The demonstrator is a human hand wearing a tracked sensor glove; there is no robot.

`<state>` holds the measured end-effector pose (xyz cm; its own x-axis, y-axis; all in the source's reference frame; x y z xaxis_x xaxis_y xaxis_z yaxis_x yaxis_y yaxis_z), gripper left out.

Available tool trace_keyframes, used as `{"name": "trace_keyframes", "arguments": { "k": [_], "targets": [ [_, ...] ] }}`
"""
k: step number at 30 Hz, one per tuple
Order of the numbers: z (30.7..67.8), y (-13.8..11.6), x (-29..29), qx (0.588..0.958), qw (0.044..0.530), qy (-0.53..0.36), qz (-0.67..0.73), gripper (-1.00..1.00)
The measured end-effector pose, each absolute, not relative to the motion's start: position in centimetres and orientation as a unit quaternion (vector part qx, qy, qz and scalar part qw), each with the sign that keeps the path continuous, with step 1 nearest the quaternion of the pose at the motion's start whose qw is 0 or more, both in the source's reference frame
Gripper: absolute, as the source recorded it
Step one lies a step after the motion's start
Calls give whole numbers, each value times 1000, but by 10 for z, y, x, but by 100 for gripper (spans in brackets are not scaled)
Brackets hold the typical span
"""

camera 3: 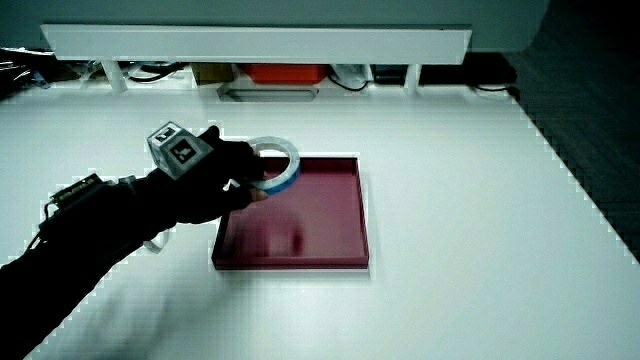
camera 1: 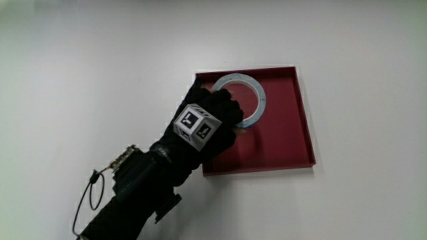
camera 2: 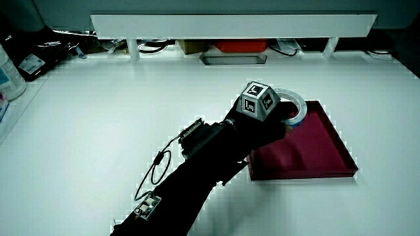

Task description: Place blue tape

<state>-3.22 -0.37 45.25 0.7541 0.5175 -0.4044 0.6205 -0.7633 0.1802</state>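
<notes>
Tray (camera 1: pixel 287 143): dark red, shallow, on the white table (camera 1: pixel 100 67).
Tape (camera 1: pixel 257 93): blue ring over the tray's corner farthest from the person, held.
Side views: tape (camera 3: pixel 285 165) is lifted, tilted above the tray floor.
Hand (camera 1: pixel 207 127): fingers (camera 1: pixel 227 107) clasp the tape's rim.
</notes>
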Motion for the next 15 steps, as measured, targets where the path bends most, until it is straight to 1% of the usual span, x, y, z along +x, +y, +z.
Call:
{"name": "trace_keyframes", "arguments": {
  "k": [7, 14, 15],
  "targets": [
    [480, -2, -19, 921, 185, 309, -153, 0],
    [494, -3, -14, 918, 203, 312, -135, 0],
    [492, -3, -13, 918, 207, 311, -132, 0]
  ]
}}
